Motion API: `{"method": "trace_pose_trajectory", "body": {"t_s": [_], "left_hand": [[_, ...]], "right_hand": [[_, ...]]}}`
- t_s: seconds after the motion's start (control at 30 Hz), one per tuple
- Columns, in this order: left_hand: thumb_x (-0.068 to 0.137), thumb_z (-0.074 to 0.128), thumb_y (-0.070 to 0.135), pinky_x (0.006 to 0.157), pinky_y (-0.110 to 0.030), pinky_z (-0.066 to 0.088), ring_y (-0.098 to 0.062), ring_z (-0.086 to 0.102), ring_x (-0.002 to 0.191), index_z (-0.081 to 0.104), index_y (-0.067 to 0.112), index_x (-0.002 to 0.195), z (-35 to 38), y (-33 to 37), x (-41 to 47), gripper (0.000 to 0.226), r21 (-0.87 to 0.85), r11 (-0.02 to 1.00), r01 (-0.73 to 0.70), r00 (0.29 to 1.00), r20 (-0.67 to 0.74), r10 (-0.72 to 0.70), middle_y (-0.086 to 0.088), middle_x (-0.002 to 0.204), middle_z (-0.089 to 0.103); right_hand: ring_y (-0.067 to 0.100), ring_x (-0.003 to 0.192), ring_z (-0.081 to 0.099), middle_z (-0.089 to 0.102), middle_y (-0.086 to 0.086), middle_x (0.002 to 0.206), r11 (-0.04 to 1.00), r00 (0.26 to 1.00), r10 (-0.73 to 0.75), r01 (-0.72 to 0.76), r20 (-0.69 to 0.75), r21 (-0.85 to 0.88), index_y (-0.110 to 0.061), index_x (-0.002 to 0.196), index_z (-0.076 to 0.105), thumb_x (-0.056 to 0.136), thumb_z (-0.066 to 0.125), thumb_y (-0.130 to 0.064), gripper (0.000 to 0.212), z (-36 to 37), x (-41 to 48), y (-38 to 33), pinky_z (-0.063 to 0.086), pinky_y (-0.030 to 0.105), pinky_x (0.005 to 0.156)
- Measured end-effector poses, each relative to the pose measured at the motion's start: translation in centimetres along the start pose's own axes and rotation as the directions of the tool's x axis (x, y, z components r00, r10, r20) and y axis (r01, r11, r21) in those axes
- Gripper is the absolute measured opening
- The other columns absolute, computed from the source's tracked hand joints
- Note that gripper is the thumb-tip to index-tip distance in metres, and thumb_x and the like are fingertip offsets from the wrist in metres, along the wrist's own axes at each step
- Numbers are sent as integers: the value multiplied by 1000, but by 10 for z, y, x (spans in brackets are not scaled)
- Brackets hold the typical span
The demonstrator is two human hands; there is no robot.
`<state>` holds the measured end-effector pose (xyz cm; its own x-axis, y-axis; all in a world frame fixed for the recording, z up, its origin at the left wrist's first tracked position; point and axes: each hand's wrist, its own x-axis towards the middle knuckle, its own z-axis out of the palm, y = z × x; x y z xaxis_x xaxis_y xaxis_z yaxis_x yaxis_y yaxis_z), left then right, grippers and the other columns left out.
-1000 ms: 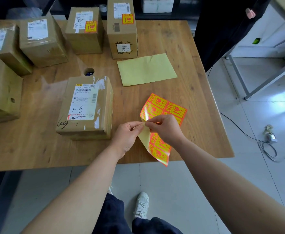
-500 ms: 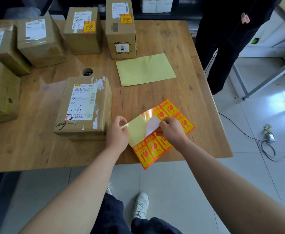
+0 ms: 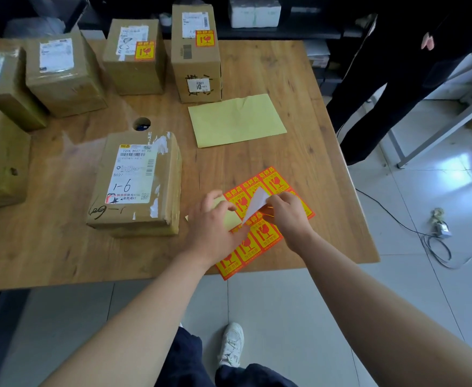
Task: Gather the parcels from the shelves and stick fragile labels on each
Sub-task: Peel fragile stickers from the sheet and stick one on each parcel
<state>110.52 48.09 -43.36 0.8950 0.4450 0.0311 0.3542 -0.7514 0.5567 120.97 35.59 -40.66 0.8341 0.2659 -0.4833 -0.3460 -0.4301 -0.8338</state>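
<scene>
- Right hand (image 3: 287, 219): thumb and forefinger are pinched on a half-peeled fragile label (image 3: 254, 203), its white adhesive back turned up.
- Left hand (image 3: 215, 227): it lies nearly flat with fingers spread, pressing down the label sheet (image 3: 257, 236) and its bared yellow backing; it grips nothing.
- Label sheet: thin glossy paper in orange-red with yellow panels and a broken-glass mark. It lies at the near edge of the wooden table (image 3: 313, 121), one corner overhanging.
- Next parcel (image 3: 137, 185): a taped brown carton with a white shipping slip marked "1-6" and no fragile label. It stands just left of my left hand.
- Risk: I judge the limp label may curl and stick to itself or to my fingers if I peel it fast.
- Risk: the overhanging sheet could slide off the table if my left hand lifts early.
- Risk: wrinkled tape on the carton top may stop the label bonding flat.
- Labelled parcels (image 3: 192, 51): two cartons at the far edge already carry stickers; a bare yellow sheet (image 3: 237, 121) lies between.
</scene>
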Motion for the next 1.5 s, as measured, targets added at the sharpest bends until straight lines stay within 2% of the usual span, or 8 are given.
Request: {"method": "trace_pose_trajectory", "body": {"t_s": [0.2,0.33,0.4,0.5,0.7,1.07,1.3,1.5], "left_hand": [[85,66,19,66,-30,50,-10,61,74,65,16,80,-14,18,-3,6,-281,959,-34,998,-59,18,7,80,63],[85,65,16,54,-10,40,1,57,60,61,23,69,-27,12,-8,17,-313,942,122,980,-114,-165,18,65,58],[85,65,18,57,-15,46,-6,61,60,61,21,70,-36,7,-11,17,-397,894,208,955,-115,-273,12,66,62],[88,66,21,54,-28,55,-13,67,59,64,14,73,-51,0,-18,16,-636,708,307,909,-23,-415,-2,71,70],[87,66,15,56,-25,52,-9,62,59,68,10,83,-89,-21,-34,7,-839,390,381,844,143,-517,-1,70,70],[89,62,10,56,-23,55,-7,63,58,68,7,87,-138,-66,-29,7,-865,221,451,827,311,-469,0,76,71],[89,63,12,54,-24,55,-9,64,59,66,5,87,-147,-87,-16,8,-825,245,510,825,389,-410,-5,82,71],[85,69,22,55,-34,54,-14,61,58,70,21,68,-152,-102,-6,17,-539,770,340,939,141,-315,0,64,67]], "right_hand": [[32,81,63,67,18,87,998,997,-67,67,39,2,-7,80,60,84,52,-16,13,11,-14,-12,49,61,85],[27,91,68,68,11,90,976,990,-100,78,102,204,-9,85,62,90,49,-20,18,15,-20,-24,51,41,81],[23,89,68,66,8,93,975,985,-136,114,104,190,-7,94,60,92,49,-22,19,18,-22,-29,50,36,78],[15,79,66,68,2,86,962,965,-209,231,155,-143,-12,96,63,90,57,-26,16,28,-30,-32,51,33,70],[13,66,60,69,5,69,955,942,-209,254,262,-152,-12,72,68,87,64,-24,19,61,-50,-44,53,41,71],[9,56,57,65,0,61,992,970,-107,121,220,-48,-9,77,67,88,64,-21,17,120,-68,-60,49,24,59],[10,55,57,65,3,63,998,986,-62,65,157,-15,0,84,65,90,63,-21,22,140,-75,-64,51,21,57],[8,52,56,65,-2,58,990,997,-52,59,61,-125,-5,76,67,89,64,-24,23,149,-72,-66,50,26,58]]}}
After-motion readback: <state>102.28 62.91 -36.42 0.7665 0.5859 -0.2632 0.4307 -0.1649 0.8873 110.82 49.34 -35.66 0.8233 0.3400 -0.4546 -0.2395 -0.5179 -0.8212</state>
